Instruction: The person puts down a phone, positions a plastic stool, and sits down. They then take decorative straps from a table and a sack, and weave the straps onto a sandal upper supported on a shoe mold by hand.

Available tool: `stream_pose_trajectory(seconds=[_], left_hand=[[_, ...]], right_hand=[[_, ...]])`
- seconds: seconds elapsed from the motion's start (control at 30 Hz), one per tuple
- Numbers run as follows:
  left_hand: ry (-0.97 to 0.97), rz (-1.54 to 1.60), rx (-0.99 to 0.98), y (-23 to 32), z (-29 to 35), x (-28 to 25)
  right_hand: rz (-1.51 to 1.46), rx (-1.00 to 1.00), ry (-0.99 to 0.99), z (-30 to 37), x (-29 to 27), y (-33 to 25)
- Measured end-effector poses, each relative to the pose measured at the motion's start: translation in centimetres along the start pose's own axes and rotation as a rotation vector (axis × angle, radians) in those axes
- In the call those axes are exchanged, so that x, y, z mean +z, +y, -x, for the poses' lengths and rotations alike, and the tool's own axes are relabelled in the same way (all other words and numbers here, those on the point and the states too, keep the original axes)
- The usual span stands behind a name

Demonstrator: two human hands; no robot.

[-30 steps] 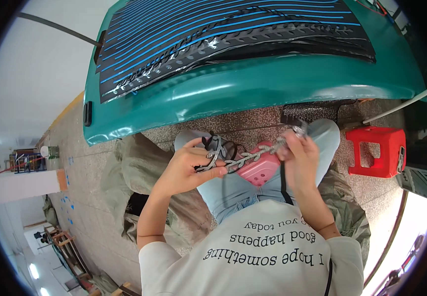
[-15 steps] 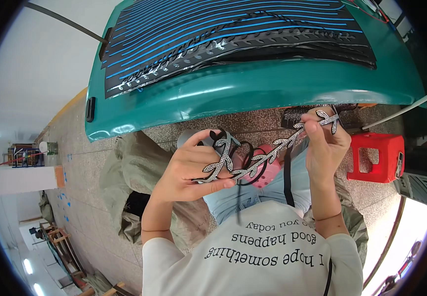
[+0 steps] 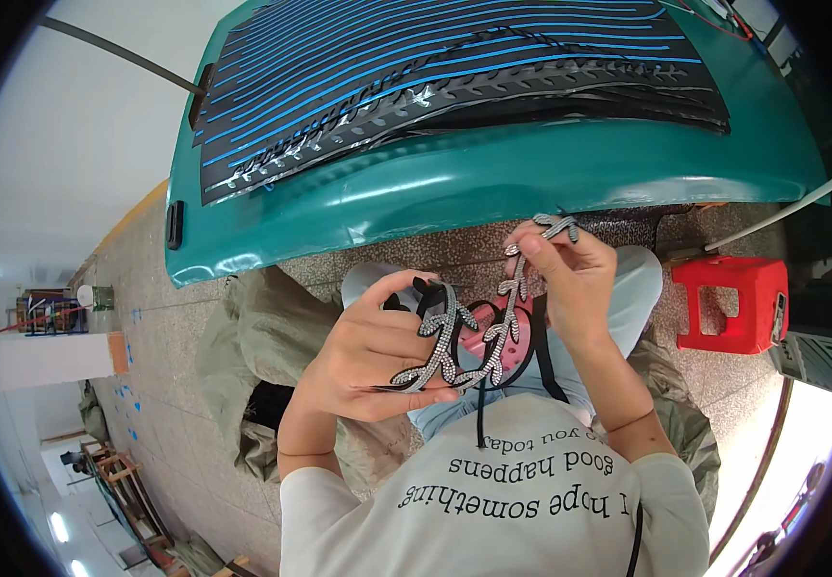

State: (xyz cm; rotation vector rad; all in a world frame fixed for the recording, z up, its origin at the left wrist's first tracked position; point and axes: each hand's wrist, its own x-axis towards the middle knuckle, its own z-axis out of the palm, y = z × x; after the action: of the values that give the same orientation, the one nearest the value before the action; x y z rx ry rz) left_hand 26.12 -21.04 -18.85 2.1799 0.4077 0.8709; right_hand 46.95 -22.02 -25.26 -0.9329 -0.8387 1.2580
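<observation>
Between my two hands runs a leaf-shaped rhinestone trim [image 3: 504,332], silvery stones on a black backing. My left hand [image 3: 358,356] grips its looped part, thumb laid along the lower edge and fingers curled behind. At the other end, my right hand [image 3: 575,284] pinches the strip near its tip, and a few leaves stick out above the fingers. The strip bends in a U between the hands, over my lap. Thin black strips dangle below it. Something pink with holes [image 3: 479,338], like a clog, shows behind the trim.
Ahead stands a table with a glossy green cover [image 3: 531,173]. On it lies a black sheet with blue lines [image 3: 435,82], with black leaf-edged strips along its near side. A red plastic stool [image 3: 690,298] is at right, grey-green cloth [image 3: 257,322] at left on the speckled floor.
My right hand has moved left, toward my left hand, still pinching the strip. The stretched span has slackened into a bend. My left hand has dropped slightly.
</observation>
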Motion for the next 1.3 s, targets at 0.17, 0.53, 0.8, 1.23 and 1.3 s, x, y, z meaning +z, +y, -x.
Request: stream_pose_trajectory(seconds=[0.17,0.53,0.8,1.23,1.3], left_hand=[[0.005,-0.095,0.016,-0.5,0.1,0.2],[-0.029,-0.232,-0.202,-1.6,0.1,1.0],[0.069,0.578,-0.681,-3.2,0.2,1.4],[0.144,-0.059,-0.314,-2.5,0.3,2.3],[0.141,-0.083,-0.294,-2.3,0.3,2.4]], right_hand=[[-0.149,0.128,-0.114,0.3,0.8,1.1],[-0.588,0.298,-0.067,0.1,1.6,-0.4],[0.077,-0.057,-0.352,-1.0,0.6,-0.9],[0.352,-0.527,-0.256,0.1,-0.4,-2.6],[0.335,-0.443,-0.242,0.0,-0.3,-2.5]])
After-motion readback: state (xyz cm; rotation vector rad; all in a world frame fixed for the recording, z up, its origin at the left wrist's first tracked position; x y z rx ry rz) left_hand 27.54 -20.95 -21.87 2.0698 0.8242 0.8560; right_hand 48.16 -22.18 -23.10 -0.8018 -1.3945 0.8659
